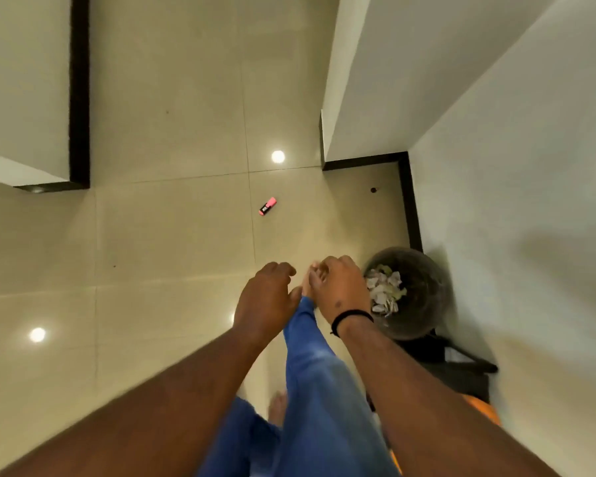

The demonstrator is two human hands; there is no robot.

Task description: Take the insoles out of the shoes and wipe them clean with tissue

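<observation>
Overhead, a tiled floor [172, 235] is seen from standing height, bounded by white walls [513, 166] with a dark skirting [408, 201]. A round dark bin [417, 270] is set on the floor in the corner where the skirting ends, and it is taken as the landmark below.

Blue trouser legs [317, 390] are seen left of the bin and nearer the camera, with a bare foot [277, 407] showing between them. Some dark gear [461, 366] with an orange object [482, 407] lies just behind the bin, on its near side; what these are cannot be told.

Both forearms are stretched out to the left of the bin. The right hand [339, 287], with a black band [353, 318] at the wrist, is held just beside the bin's rim; its fingers are curled into a loose fist, and whether anything is pinched inside cannot be told. The left hand [267, 294] is held further left of the bin, close to the right hand, with fingers loosely bent and nothing gripped.

Crumpled tissue [384, 290] is piled inside the bin. A pink highlighter [267, 206] lies on the floor well beyond the bin, up and to its left. Neither shoes nor insoles are shown.
</observation>
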